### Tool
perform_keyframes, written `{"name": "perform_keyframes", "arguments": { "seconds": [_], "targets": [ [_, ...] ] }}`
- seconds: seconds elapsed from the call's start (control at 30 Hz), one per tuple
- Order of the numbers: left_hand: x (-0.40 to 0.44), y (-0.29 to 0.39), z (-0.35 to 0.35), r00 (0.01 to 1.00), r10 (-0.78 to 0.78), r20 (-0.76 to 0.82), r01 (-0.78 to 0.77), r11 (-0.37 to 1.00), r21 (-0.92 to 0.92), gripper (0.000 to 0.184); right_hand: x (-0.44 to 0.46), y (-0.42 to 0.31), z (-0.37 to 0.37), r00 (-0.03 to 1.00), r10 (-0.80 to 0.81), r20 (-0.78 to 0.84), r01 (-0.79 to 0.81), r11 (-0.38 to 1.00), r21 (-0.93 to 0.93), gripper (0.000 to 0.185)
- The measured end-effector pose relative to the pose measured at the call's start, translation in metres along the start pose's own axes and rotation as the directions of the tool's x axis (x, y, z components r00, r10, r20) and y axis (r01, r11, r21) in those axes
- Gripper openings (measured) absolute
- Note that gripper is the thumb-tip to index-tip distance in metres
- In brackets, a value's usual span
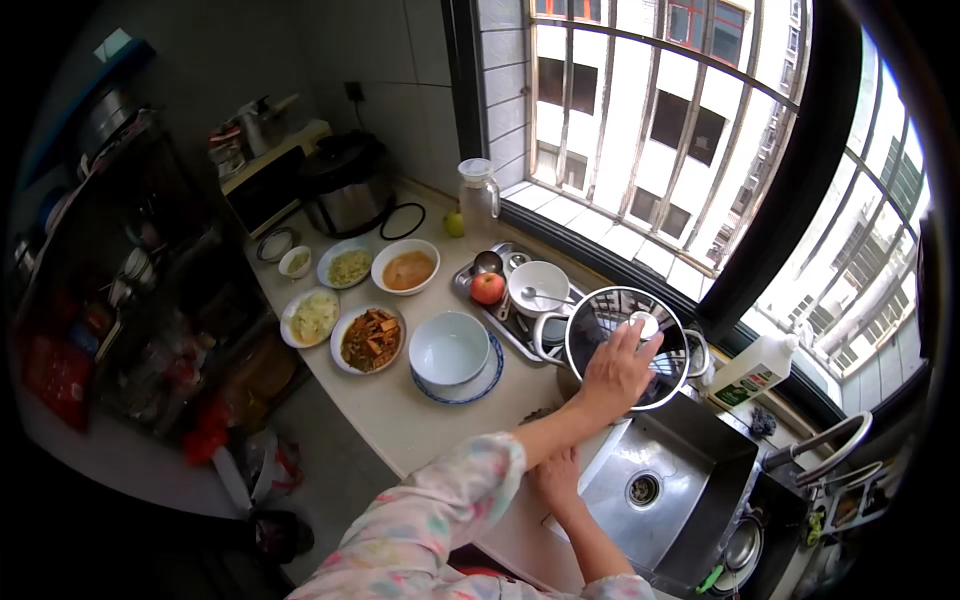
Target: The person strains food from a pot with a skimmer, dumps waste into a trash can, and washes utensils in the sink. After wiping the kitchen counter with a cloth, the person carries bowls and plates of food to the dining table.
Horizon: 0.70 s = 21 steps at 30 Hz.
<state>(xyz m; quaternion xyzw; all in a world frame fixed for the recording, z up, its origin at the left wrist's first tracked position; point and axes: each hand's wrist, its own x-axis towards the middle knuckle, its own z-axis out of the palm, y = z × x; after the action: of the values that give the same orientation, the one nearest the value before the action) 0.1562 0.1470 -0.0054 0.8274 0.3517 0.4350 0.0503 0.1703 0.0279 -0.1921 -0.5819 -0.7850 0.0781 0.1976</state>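
My left hand (618, 370) reaches over a glass lid (594, 335) on a large two-handled pot, its fingers at the pale lid knob (645, 323). The lid looks level on the pot. Below the left forearm is my right hand (556, 478), near the counter edge beside the sink; its fingertips are partly hidden by that forearm, and whether it holds anything does not show. Left of the pot, a metal tray (522, 340) bears a white bowl (538, 284) with a spoon and a red apple (487, 288).
An empty pale bowl (448, 348) sits on a blue-rimmed plate (480, 392). Several dishes of food stand farther left, including brown pieces (370, 340) and a soup bowl (408, 268). The sink (640, 530), faucet (835, 435) and white bottle (752, 370) are at right.
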Motion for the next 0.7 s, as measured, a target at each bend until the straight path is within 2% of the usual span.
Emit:
{"name": "perform_keyframes", "arguments": {
  "seconds": [0.03,0.07,0.1,0.13,0.17,0.23,0.27,0.3,0.37,0.4,0.43,0.47,0.5,0.53,0.57,0.63,0.7],
  "targets": [
    [-0.026,0.004,-0.013,1.0,-0.011,-0.012,0.01,0.996,-0.09,0.037,-0.005,0.002,0.005,1.0,-0.01,0.025,0.009,0.999,0.051,0.051],
    [-0.06,0.002,-0.023,0.992,-0.111,0.069,0.12,0.982,-0.145,0.037,-0.013,-0.003,-0.004,0.999,-0.047,-0.009,0.048,0.988,0.148,0.047],
    [-0.101,-0.002,-0.031,0.967,-0.207,0.149,0.233,0.954,-0.191,0.037,-0.022,-0.012,-0.015,0.997,-0.074,-0.01,0.075,0.988,0.135,0.046],
    [-0.152,-0.011,-0.034,0.964,-0.186,0.189,0.205,0.975,-0.09,0.034,-0.033,-0.021,-0.027,0.995,-0.103,-0.009,0.104,0.987,0.12,0.045],
    [-0.2,-0.018,-0.041,0.91,-0.243,0.334,0.276,0.96,-0.054,0.034,-0.042,-0.028,-0.034,0.991,-0.13,-0.009,0.13,0.986,0.104,0.044],
    [-0.29,-0.023,-0.057,0.82,-0.182,0.542,0.136,0.983,0.124,0.038,-0.069,-0.027,-0.031,0.939,-0.335,0.08,0.335,0.942,0.016,0.043],
    [-0.306,-0.008,-0.083,0.826,-0.179,0.534,0.118,0.982,0.145,0.039,-0.082,-0.027,-0.03,0.897,-0.422,0.13,0.429,0.903,-0.025,0.042],
    [-0.314,0.009,-0.106,0.831,-0.17,0.53,0.1,0.982,0.157,0.04,-0.093,-0.033,-0.031,0.885,-0.44,0.15,0.424,0.896,0.13,0.042],
    [-0.33,0.022,-0.122,0.811,-0.224,0.54,0.105,0.965,0.242,0.037,-0.094,-0.062,-0.035,0.893,-0.426,0.143,0.387,0.891,0.238,0.04],
    [-0.33,0.019,-0.13,0.834,-0.237,0.499,0.108,0.956,0.273,0.033,-0.083,-0.076,-0.03,0.907,-0.412,0.085,0.381,0.89,0.251,0.042],
    [-0.334,0.006,-0.13,0.861,-0.257,0.439,0.117,0.94,0.321,0.029,-0.066,-0.089,-0.027,0.9,-0.425,0.094,0.394,0.887,0.24,0.042],
    [-0.338,-0.013,-0.133,0.843,-0.314,0.436,0.13,0.907,0.4,0.028,-0.045,-0.1,-0.021,0.894,-0.436,0.101,0.406,0.885,0.227,0.042],
    [-0.332,-0.031,-0.139,0.843,-0.396,0.364,0.22,0.872,0.438,0.027,-0.025,-0.108,-0.002,0.886,-0.455,0.094,0.438,0.885,0.16,0.041],
    [-0.329,-0.053,-0.146,0.849,-0.423,0.318,0.227,0.834,0.504,0.028,-0.004,-0.12,0.017,0.897,-0.437,0.064,0.422,0.891,0.168,0.041],
    [-0.324,-0.074,-0.152,0.845,-0.483,0.23,0.316,0.798,0.514,0.027,0.018,-0.133,0.027,0.9,-0.424,0.101,0.411,0.902,0.131,0.043],
    [-0.312,-0.106,-0.161,0.857,-0.506,0.091,0.397,0.764,0.509,0.023,0.041,-0.157,0.048,0.928,-0.368,0.059,0.362,0.928,0.09,0.043],
    [-0.311,-0.118,-0.158,0.84,-0.536,0.081,0.441,0.763,0.472,0.022,0.042,-0.166,0.058,0.953,-0.303,0.03,0.301,0.953,0.037,0.043]
  ]
}}
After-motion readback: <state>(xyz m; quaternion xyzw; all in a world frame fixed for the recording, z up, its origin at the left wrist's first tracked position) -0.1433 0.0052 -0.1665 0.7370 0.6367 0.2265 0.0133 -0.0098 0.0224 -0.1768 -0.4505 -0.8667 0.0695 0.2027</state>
